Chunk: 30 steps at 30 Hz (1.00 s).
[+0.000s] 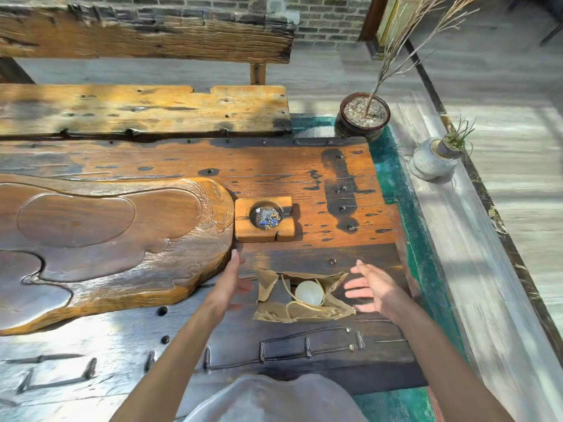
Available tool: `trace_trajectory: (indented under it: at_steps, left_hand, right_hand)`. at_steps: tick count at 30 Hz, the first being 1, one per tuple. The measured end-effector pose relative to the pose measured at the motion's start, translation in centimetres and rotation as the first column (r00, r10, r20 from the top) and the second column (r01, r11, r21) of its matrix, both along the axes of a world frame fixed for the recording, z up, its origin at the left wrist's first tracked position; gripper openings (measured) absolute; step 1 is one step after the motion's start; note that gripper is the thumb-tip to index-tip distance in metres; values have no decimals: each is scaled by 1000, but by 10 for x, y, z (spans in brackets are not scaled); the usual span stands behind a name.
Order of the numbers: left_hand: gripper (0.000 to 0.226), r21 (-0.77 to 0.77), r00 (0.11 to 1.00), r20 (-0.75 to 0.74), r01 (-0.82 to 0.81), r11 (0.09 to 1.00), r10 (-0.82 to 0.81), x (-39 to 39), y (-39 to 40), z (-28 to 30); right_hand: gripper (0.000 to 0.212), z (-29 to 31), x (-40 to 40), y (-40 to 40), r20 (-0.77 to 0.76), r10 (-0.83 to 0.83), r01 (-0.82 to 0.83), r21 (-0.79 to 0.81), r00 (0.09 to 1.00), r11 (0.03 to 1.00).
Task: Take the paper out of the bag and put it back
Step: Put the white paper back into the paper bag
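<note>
Weathered wood forms the counter [304,178], and the bag [304,312] is seen lying on its dark near strip, close to the right edge. The bag is brown, crumpled and torn open at the top, with a cord looped across it. A pale round object [308,293] is seen inside the opening; whether this is the paper cannot be told. Bare counter is left open on all sides of the bag. The right edge of the counter is bordered by a teal strip [396,184].

The left hand [227,284] is held just left of the bag, palm turned inward, fingers [235,260] extended and loosely apart, clamped on nothing. The right hand [373,289] is held just right of the bag, palm facing left, fingers [355,292] spread apart and empty. Contact with the bag is not shown for either hand.

Beyond the bag, a square wooden ashtray [264,219] is placed beside a large carved tray [106,239]. A bench [137,108] stands across the counter. On the floor at right, a dark pot [362,117] with a dry branch and a grey vase [432,159] are set.
</note>
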<state>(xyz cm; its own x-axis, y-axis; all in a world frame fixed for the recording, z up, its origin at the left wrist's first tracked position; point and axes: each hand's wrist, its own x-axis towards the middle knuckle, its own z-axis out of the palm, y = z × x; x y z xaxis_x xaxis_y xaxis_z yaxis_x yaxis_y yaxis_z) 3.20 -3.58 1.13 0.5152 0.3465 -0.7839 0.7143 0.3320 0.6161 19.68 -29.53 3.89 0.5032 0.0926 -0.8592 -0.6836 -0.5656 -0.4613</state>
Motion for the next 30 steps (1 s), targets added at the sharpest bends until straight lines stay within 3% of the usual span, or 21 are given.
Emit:
trace_trajectory:
  at_steps: [4,9,18,21,25,28,30]
  left_hand:
    - [80,-202,995,-99,-24,979,4,4,-2,-7]
    - [70,-365,988,-142,5,931,-61,18,-2,-18]
    - [14,-345,999,-39,-27,938,14,17,-7,-33]
    - [22,-232,998,20,60,971,-57,9,-5,-37]
    - [34,89,954,16,297,951,-299,1,-8,-46]
    - [34,399,856,-89,499,769,-509,-2,-12,-56]
    - [34,498,808,-125,553,668,-576,-1,-16,-60]
  right_hand:
    - [56,-24,5,-4,-151,33,-28,34,988,999]
    - [60,-41,13,2,-259,53,-33,80,965,996]
    - [26,-51,8,13,-118,214,-203,96,970,974]
    - [43,-52,5,6,-78,327,-318,106,942,942]
    - [43,-56,-2,0,79,596,-594,-44,799,803]
    - [36,-58,-7,3,231,718,-679,-233,657,696]
    - [36,-60,-11,8,267,755,-699,-288,598,655]
